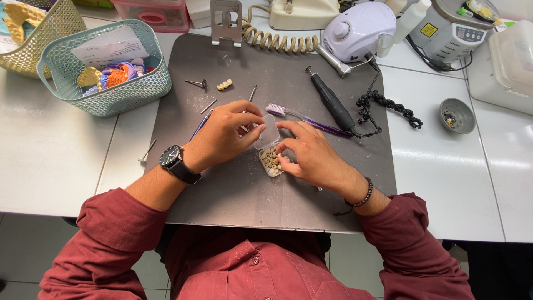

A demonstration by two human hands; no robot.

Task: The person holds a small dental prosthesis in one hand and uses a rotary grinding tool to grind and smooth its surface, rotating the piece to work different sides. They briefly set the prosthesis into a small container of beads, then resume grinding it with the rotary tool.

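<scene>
head | white paper slip (108, 49) in teal basket (105, 89), far left; yellow label on grey machine (452, 28), far right | small clear box (271, 155), lid up, beige beads inside, mat centre (233, 189) | left hand (222, 133) pinches lid; right hand (311, 155) grips box side

A teal plastic lattice basket (127, 94) holding coloured dental moulds stands on the white desk (50, 155) at the left edge of a dark grey work mat (233, 189). On the mat lie a purple toothbrush (302, 118), a black rotary handpiece (332, 102) and a small cream tooth model (224, 84). A small grey round dish (457, 115) sits off to the right.
</scene>
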